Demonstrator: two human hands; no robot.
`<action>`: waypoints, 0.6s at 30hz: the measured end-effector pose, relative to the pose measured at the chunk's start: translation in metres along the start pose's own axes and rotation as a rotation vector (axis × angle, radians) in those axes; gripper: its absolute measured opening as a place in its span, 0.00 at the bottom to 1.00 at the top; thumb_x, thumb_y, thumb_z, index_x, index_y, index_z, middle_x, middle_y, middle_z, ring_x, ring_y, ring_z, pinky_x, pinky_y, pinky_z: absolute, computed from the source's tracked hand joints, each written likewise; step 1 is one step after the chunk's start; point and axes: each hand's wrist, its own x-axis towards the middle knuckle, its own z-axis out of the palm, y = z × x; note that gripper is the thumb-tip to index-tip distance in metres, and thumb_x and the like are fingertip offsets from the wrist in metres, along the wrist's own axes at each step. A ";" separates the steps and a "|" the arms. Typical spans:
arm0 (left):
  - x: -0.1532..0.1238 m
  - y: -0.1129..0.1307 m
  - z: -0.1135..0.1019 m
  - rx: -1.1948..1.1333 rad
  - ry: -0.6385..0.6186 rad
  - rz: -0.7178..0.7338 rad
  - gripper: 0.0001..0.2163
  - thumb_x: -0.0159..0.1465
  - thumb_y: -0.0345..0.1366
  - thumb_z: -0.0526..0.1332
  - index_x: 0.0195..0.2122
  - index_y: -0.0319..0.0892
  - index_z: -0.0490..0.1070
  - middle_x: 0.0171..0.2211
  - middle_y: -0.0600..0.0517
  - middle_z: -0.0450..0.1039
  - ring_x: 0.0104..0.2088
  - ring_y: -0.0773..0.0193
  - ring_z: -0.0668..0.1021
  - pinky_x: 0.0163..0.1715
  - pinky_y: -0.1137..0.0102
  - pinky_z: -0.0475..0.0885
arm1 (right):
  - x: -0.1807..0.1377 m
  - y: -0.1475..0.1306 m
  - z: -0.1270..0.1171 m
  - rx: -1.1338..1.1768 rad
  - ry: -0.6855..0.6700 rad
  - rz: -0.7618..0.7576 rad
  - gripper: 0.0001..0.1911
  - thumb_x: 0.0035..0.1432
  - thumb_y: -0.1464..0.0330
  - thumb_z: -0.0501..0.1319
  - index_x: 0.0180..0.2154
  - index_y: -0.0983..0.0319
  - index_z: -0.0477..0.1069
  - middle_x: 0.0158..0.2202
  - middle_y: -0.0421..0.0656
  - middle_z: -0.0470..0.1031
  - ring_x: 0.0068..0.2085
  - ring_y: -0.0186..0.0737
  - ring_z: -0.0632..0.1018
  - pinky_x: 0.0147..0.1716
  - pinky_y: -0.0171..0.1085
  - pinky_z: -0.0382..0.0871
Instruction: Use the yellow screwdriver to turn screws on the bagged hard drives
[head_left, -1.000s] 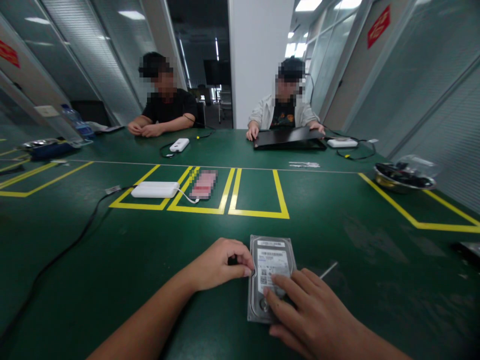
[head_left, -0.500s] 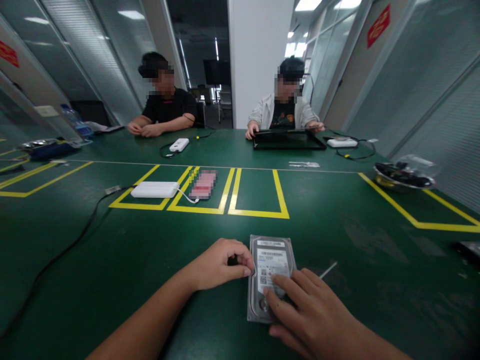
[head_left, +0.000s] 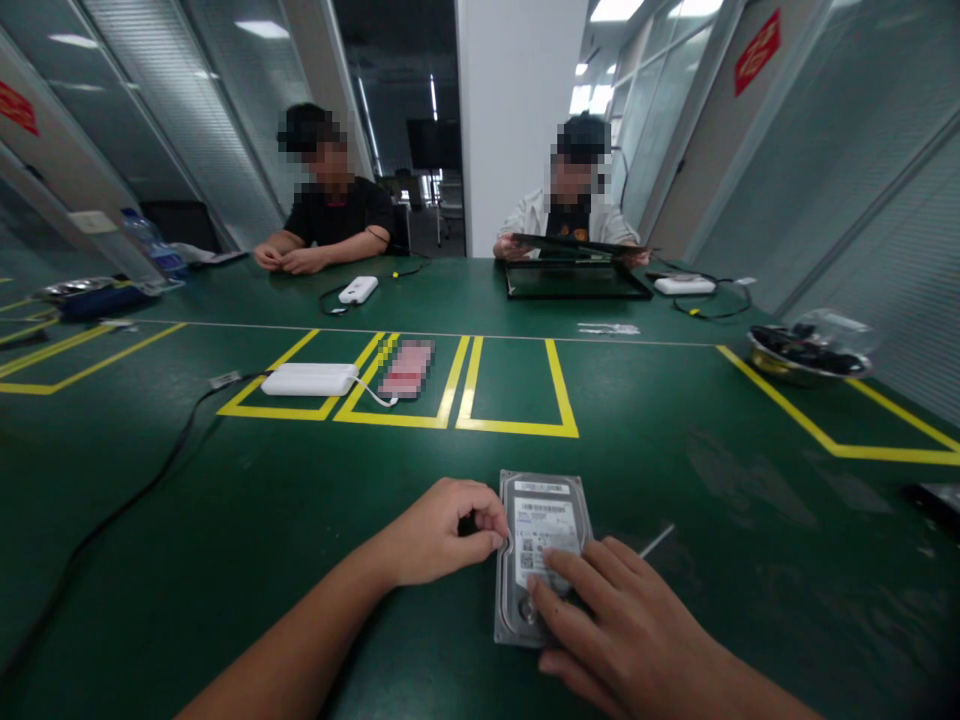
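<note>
A silver hard drive (head_left: 545, 489) with a white printed label lies flat on the green table (head_left: 420, 650) in front of me. At its left edge is my left hand (head_left: 454, 530), thumb and index finger pinched together; whatever is between the tips is too small to make out. My right hand (head_left: 626, 620) lies over the drive's lower right part, two fingertips pressing on the label and the thumb at the near edge. A thin light-coloured rod (head_left: 658, 541) sticks out beyond its knuckles; the rod's other end is hidden by the hand.
Beyond the drive are yellow tape outlines (head_left: 517, 430), a white power bank (head_left: 310, 379) and a phone (head_left: 407, 369) on a cable. A metal bowl (head_left: 810, 360) holds dark parts at right. Two people sit opposite, one lifting a dark panel (head_left: 574, 246) above a black frame (head_left: 577, 293).
My hands and the hard drive have hardly moved; the left hand shifts only slightly. Across the table, the person on the right has raised the dark panel off the black frame.
</note>
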 end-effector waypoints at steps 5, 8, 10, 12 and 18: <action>0.000 -0.001 0.000 0.020 -0.004 0.015 0.03 0.61 0.27 0.61 0.34 0.39 0.75 0.31 0.54 0.72 0.31 0.68 0.73 0.34 0.74 0.66 | 0.000 0.000 0.000 -0.012 -0.002 -0.005 0.19 0.64 0.57 0.57 0.52 0.59 0.69 0.49 0.47 0.73 0.43 0.47 0.72 0.42 0.47 0.64; 0.000 -0.003 0.000 -0.032 -0.007 -0.049 0.02 0.60 0.28 0.62 0.34 0.39 0.75 0.31 0.54 0.73 0.31 0.68 0.72 0.32 0.74 0.66 | 0.000 0.000 0.000 -0.012 -0.010 0.001 0.19 0.64 0.57 0.57 0.53 0.59 0.69 0.50 0.47 0.73 0.43 0.47 0.72 0.42 0.46 0.64; 0.000 -0.005 0.001 -0.070 -0.009 -0.068 0.03 0.60 0.28 0.62 0.34 0.39 0.75 0.31 0.54 0.73 0.31 0.68 0.72 0.32 0.74 0.66 | -0.001 0.000 0.000 -0.008 -0.016 0.005 0.19 0.64 0.57 0.58 0.53 0.59 0.69 0.50 0.47 0.73 0.43 0.47 0.72 0.42 0.47 0.64; 0.000 -0.005 0.001 -0.089 -0.009 -0.066 0.03 0.60 0.28 0.63 0.35 0.39 0.75 0.31 0.55 0.73 0.31 0.68 0.72 0.33 0.74 0.66 | -0.001 0.000 0.000 -0.007 -0.018 0.006 0.19 0.64 0.57 0.58 0.53 0.59 0.69 0.49 0.47 0.73 0.42 0.47 0.72 0.42 0.47 0.64; -0.001 -0.002 0.000 -0.070 0.002 -0.029 0.04 0.61 0.26 0.62 0.35 0.38 0.75 0.31 0.55 0.73 0.31 0.68 0.72 0.33 0.74 0.67 | 0.001 0.000 -0.001 0.002 0.007 -0.003 0.19 0.64 0.58 0.58 0.52 0.60 0.69 0.49 0.46 0.73 0.43 0.47 0.72 0.42 0.47 0.64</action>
